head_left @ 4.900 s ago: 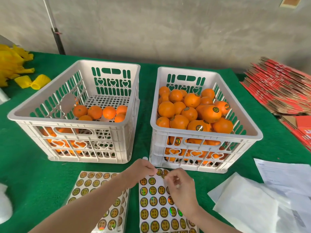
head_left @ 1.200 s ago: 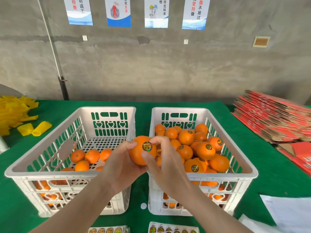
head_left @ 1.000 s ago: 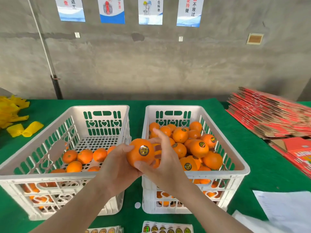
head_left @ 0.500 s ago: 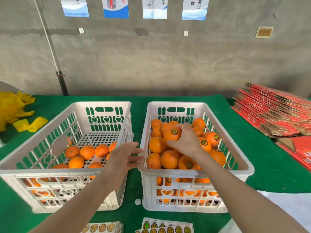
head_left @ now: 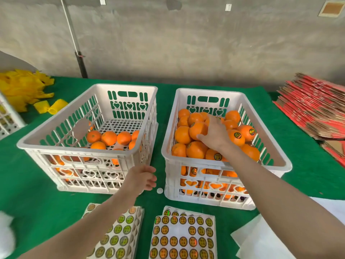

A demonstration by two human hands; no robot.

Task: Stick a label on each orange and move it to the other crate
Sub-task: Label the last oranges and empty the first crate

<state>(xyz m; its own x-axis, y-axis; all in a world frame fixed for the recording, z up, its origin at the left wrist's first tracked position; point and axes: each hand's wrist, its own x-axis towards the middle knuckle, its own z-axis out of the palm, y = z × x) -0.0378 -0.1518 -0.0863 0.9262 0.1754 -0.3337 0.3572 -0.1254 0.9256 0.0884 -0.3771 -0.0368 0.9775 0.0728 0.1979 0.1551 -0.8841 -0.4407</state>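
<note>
The right hand [head_left: 214, 135] reaches into the right-hand white slotted plastic crate [head_left: 207, 91]. Its fingers [head_left: 212, 122] are curled over a round orange fruit [head_left: 196, 130] on top of the heap, with the thumb against the fruit's near side. Several neighbouring oranges carry round gold-and-black labels. The left hand [head_left: 141, 177] hangs just in front of the near right corner of the left-hand white slotted plastic crate [head_left: 123, 86], fingers loosely curled and holding nothing; whether it touches the crate is unclear. A few bare oranges [head_left: 109, 137] lie in that crate. Sheets of round labels [head_left: 183, 234] lie on the green-covered counter [head_left: 33, 199], near the front edge.
</note>
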